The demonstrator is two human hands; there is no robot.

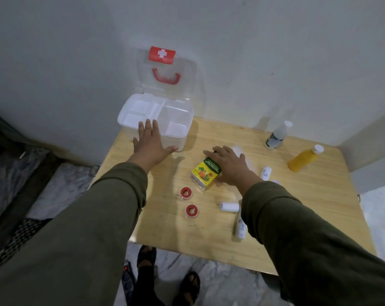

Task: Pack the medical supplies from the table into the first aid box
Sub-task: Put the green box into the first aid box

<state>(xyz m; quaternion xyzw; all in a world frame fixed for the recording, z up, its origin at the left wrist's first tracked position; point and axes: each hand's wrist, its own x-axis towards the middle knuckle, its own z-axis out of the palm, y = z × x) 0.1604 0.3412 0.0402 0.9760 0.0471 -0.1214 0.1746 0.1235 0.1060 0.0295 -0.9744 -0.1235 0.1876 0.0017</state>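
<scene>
The clear first aid box (176,120) stands open at the table's far left, its lid with a red cross label and red handle leaning on the wall; a white divided tray shows inside. My left hand (150,143) lies flat against the box's front wall, fingers spread. My right hand (230,165) hovers with spread fingers over the far end of a yellow-green carton (204,174); whether it touches the carton I cannot tell. Two red-rimmed tape rolls (186,193) (192,210) lie nearer me. White bandage rolls (230,207) (240,228) (266,172) lie by my right forearm.
A white bottle (276,136) and an orange bottle (304,159) stand at the far right of the wooden table (308,195). The wall rises just behind the table. My sandalled feet (188,286) are on the marble floor below the near edge.
</scene>
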